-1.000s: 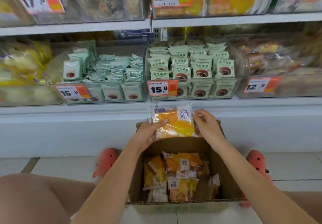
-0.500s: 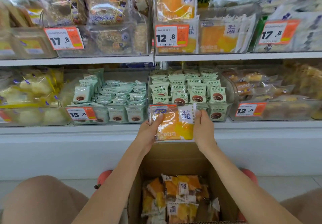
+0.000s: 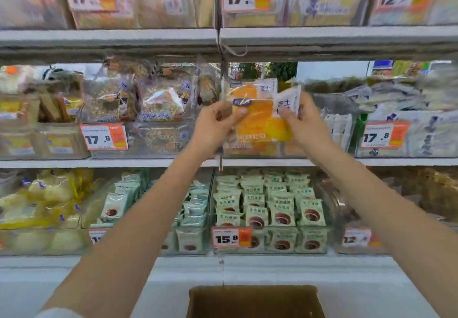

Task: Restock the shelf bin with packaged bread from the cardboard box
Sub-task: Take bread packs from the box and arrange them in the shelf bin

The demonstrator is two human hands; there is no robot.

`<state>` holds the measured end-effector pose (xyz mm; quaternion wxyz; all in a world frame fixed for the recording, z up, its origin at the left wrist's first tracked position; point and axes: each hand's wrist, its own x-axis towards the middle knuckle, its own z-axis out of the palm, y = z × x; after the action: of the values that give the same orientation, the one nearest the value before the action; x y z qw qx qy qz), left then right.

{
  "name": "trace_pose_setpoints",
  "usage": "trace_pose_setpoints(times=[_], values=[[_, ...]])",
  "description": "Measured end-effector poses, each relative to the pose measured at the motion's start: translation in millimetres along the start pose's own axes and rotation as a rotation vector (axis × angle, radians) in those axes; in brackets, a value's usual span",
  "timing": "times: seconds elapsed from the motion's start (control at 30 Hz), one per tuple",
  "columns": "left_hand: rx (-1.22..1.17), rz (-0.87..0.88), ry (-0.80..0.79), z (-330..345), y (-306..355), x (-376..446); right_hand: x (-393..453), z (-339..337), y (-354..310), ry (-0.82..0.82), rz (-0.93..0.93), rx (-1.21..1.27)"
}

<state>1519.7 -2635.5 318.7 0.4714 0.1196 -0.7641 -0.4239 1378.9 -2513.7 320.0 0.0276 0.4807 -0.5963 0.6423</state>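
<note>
At the bottom edge the open top of the cardboard box (image 3: 255, 301) sits just in front of the person, its contents out of view. From there both forearms reach up and forward, past the lower shelf of green snack packs (image 3: 270, 208), to the middle shelf.

The left hand (image 3: 218, 124) pinches the left edge of a packaged bread (image 3: 257, 119), thumb on the front of the wrapper and the other fingers behind it. The right hand (image 3: 301, 125) closes on the right edge the same way, crumpling the white label strip. Each hand is closed on the pack, neither free.

The pack stands upright, face toward the person, its long axis running side to side between the hands (so neither is clearly nearer). It is raised in front of the clear shelf bin (image 3: 260, 150), about level with the bin's front wall. Another pack of the same kind stands just behind it in the bin. I judge the coming move to be up over that wall, then away and down.
</note>
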Motion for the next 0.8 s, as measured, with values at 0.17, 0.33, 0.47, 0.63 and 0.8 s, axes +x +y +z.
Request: trace_pose_setpoints(times=[0.17,0.33,0.47,0.63,0.8], values=[[0.273,0.099,0.115,5,10,97,88,12,2,0.073,-0.060,-0.040],[0.502,0.011,0.062,-2,-29,114,108,23,43,-0.045,0.053,-0.158],[0.526,0.011,0.090,-13,-34,115,107,16,51,-0.062,0.033,-0.256],[0.631,0.058,0.162,-10,-33,110,111,19,35,-0.011,-0.054,-0.266],[0.674,0.002,0.074,-15,-33,106,110,19,38,-0.105,0.031,-0.344]])
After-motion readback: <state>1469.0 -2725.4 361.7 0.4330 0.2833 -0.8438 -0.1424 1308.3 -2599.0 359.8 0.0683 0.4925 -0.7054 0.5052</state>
